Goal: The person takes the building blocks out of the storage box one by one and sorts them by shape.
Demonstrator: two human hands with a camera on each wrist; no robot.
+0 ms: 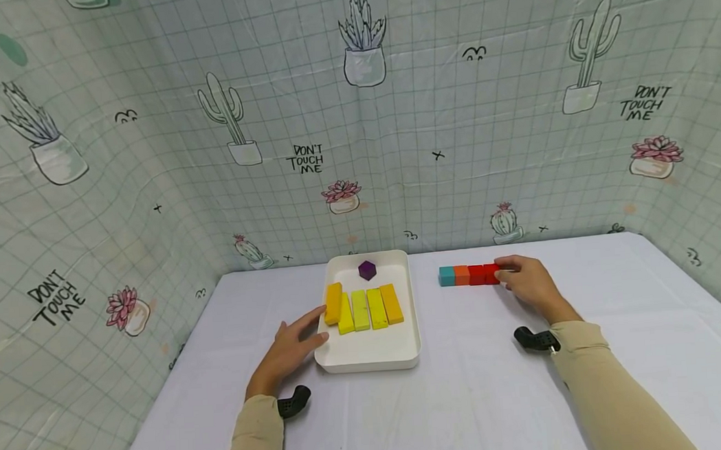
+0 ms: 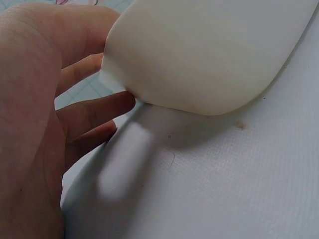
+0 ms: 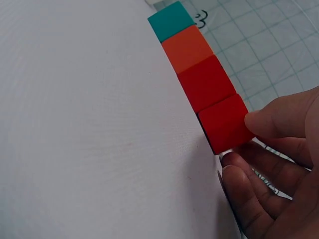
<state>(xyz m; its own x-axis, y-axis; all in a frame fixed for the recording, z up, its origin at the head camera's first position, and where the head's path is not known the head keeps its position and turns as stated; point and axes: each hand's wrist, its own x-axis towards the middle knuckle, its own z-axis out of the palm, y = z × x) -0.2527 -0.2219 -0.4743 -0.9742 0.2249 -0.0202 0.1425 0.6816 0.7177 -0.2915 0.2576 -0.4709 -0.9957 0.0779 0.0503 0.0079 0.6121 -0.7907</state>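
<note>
In the head view, a row of cubes lies on the table: a teal cube (image 1: 447,276), an orange cube (image 1: 461,275) and two red ones. My right hand (image 1: 530,285) is at the row's right end, its thumb and fingers pinching the end red cube (image 3: 227,124). That cube touches its red neighbour (image 3: 207,83) and sits slightly askew. Left of the row stands a white tray (image 1: 368,352). My left hand (image 1: 289,350) rests against its left side, fingers fairly straight; in the left wrist view they touch the tray's rounded corner (image 2: 199,74).
Inside the tray lie several yellow blocks (image 1: 360,310), with an orange-yellow block (image 1: 333,304) leaning over the leftmost ones. Behind them is a purple hexagonal block (image 1: 367,271). A patterned cloth (image 1: 403,112) hangs behind the white table (image 1: 470,397).
</note>
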